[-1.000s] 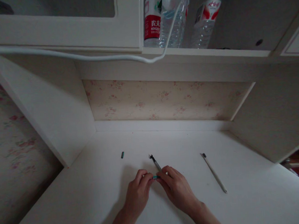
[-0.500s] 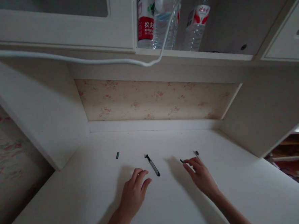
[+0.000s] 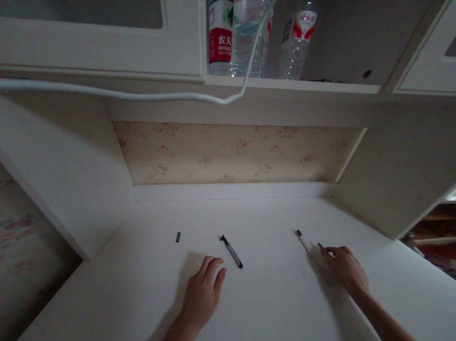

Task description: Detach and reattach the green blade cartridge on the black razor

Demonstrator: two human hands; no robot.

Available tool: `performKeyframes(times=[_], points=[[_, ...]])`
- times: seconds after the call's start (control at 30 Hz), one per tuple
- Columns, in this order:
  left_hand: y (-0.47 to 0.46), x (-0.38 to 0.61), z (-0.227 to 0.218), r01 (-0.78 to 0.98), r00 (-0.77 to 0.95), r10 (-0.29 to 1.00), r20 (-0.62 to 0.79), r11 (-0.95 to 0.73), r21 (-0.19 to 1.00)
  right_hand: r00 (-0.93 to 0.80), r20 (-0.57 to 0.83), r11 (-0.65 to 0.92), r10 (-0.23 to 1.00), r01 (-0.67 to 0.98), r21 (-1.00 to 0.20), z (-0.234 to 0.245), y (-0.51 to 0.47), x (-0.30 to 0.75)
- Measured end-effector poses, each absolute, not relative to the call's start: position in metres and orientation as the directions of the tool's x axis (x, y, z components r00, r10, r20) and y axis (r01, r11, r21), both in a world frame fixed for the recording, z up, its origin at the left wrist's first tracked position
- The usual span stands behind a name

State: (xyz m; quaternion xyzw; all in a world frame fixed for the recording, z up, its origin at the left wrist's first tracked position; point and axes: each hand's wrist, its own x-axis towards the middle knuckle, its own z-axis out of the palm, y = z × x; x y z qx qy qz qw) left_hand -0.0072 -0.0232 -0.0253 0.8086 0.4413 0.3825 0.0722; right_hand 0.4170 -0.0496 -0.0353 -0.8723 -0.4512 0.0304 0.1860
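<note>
My left hand (image 3: 204, 290) hovers over the white desk with fingers loosely curled and thumb apart, holding nothing. Just beyond its fingertips lies a slim black-and-grey pen-like tool (image 3: 232, 252), its thin tip pointing away from me. On the right, my right hand (image 3: 344, 269) pinches a small dark green piece (image 3: 320, 245) between thumb and fingers; most of it is covered. Left of this hand rests a toothbrush-like thing (image 3: 302, 239), with a pale thin handle and dark head. A small flat dark green piece (image 3: 178, 237) lies alone farther left.
White desk (image 3: 274, 301) under a wall cabinet. Several plastic water bottles (image 3: 250, 35) stand on the open shelf above. A white cable (image 3: 131, 96) hangs across the front of the cabinet. Side panels (image 3: 69, 170) bound the desk left and right.
My right hand has moved to the right with the small dark green piece, past the toothbrush-like thing, which now shows more fully. My left hand has barely moved.
</note>
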Motion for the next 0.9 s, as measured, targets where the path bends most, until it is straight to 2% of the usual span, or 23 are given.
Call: performKeyframes(times=[0.27,0.43,0.57,0.67,0.77,0.9], points=[[-0.022,-0.007,-0.025,0.674,0.363,0.794,0.488,-0.585,0.451,0.627,0.050,-0.595,0.777,0.759,-0.266,-0.035,-0.053,0.411],[-0.023,-0.007,-0.028,0.664,0.368,0.807,0.461,-0.576,0.477,0.608,0.070,-0.571,0.791,0.773,-0.276,-0.035,-0.055,0.414],[-0.024,-0.009,-0.025,0.656,0.362,0.835,0.415,-0.544,0.522,0.603,0.144,-0.543,0.785,0.781,-0.308,-0.030,-0.054,0.407],[-0.020,-0.016,-0.017,0.661,0.333,0.870,0.362,-0.490,0.568,0.542,0.208,-0.445,0.814,0.812,-0.377,-0.023,-0.050,0.386],[-0.008,-0.033,-0.011,0.686,0.298,0.895,0.331,-0.442,0.578,0.422,0.267,-0.266,0.866,0.843,-0.468,-0.019,-0.047,0.348],[0.026,-0.069,-0.011,0.769,0.305,0.899,0.313,-0.427,0.477,0.223,0.294,-0.011,0.929,0.814,-0.581,-0.026,-0.041,0.283]])
